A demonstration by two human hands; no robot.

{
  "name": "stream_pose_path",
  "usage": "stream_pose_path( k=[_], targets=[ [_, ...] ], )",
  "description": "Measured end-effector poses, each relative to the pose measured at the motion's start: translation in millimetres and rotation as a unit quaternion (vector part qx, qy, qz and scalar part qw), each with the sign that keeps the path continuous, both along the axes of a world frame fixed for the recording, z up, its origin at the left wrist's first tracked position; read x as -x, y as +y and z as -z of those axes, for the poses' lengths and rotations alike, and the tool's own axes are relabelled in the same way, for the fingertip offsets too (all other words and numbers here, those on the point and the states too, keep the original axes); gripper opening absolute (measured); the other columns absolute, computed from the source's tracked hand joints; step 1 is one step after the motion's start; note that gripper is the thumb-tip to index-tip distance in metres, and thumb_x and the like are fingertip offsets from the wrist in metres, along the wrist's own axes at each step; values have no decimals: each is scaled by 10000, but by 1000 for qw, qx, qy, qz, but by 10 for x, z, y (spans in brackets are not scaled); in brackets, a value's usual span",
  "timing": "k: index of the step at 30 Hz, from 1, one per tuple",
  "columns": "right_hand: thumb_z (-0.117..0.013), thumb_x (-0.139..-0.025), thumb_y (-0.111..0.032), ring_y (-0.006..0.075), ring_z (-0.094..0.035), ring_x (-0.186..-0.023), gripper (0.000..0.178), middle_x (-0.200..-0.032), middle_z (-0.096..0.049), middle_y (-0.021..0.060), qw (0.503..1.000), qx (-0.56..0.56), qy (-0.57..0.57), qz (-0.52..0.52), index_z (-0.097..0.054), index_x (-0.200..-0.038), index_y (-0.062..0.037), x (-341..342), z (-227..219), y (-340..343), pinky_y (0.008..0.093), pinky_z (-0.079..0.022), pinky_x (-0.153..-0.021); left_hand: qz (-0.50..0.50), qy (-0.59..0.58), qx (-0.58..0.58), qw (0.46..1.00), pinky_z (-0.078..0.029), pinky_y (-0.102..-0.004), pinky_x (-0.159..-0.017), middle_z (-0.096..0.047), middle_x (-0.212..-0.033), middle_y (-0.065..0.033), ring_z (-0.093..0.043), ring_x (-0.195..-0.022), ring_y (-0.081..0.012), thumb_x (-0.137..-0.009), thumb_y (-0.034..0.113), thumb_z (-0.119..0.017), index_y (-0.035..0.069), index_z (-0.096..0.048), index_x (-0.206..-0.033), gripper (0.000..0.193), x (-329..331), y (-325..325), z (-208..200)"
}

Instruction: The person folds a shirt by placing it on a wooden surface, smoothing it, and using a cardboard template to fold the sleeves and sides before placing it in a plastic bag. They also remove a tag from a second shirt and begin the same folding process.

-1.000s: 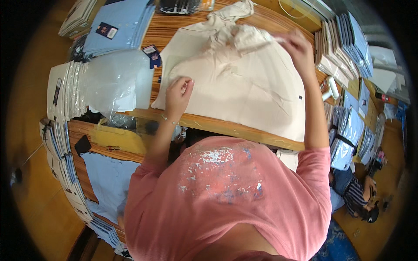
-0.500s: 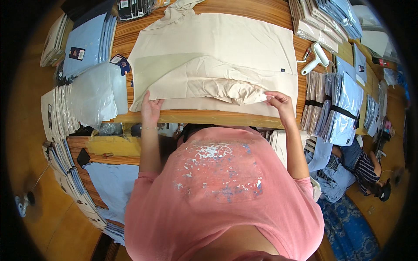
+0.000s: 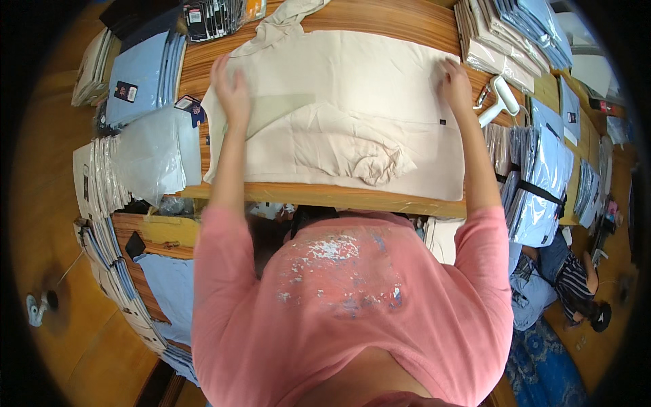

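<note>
A beige garment (image 3: 380, 74) lies on the wooden table, partly folded, with one sleeve folded in a crumpled heap (image 3: 380, 159) near its front edge. A thin greenish sheet (image 3: 278, 112) shows on its left part. Over the far left of the cloth is my left hand (image 3: 232, 91), slightly blurred, its thumb and fingers apart and holding nothing. My right hand (image 3: 456, 85) reaches to the far right corner, fingers bent but apart over the cloth. Another length of beige cloth (image 3: 281, 27) trails off at the back left.
A white lint roller (image 3: 500, 98) lies right of the garment. Packed blue shirts (image 3: 536, 183) tied with black bands stand beside it. Clear plastic bags (image 3: 152, 152) and tagged blue shirts (image 3: 139, 78) are stacked left. At the far right, a person in stripes (image 3: 576, 281) bends down.
Both my hands have left the garment's near edge and moved away from me to its far side. The right hand let go of the sleeve end, which now lies on the cloth.
</note>
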State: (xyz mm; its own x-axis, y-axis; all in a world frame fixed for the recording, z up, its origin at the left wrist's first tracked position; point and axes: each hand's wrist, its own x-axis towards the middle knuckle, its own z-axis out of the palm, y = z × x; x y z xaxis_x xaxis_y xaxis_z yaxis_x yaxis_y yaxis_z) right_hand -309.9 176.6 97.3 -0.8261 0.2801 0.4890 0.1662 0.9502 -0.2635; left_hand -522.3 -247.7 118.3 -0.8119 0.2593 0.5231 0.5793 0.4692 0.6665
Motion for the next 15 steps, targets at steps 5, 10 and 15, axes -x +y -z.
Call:
stream_pose_path(
  k=[5, 10, 15],
  targets=[
    [-523, -786, -104, 323, -575, -998, 236, -1071, -617, 139, 934, -197, -283, 99, -658, -975, -66, 416, -60, 200, 395, -466, -847, -196, -17, 347, 917, -320, -460, -957, -556, -1162, -166, -511, -1090, -312, -876, 271, -536, 43, -528, -1196, 393, 760, 469, 396],
    [-569, -791, -165, 316, -612, -870, 187, -1011, -629, 107, 949, -34, -285, 133, -673, -933, -102, 34, -749, 17, 389, -493, -746, -59, -20, 230, 971, -385, -458, -805, -644, -897, -158, -606, -863, -307, -920, 330, -459, 85, -627, -1007, 309, 861, 35, 107],
    [-593, -767, -102, 307, -592, -777, 172, -887, -604, 100, 973, 62, -177, 135, -677, -916, -88, -1083, -1155, -332, 360, -475, -685, 72, -259, -104, 958, -391, -241, -716, -520, -761, -11, -462, -736, -117, -955, 215, -455, -27, -554, -873, 274, 196, -513, -384]
  ],
)
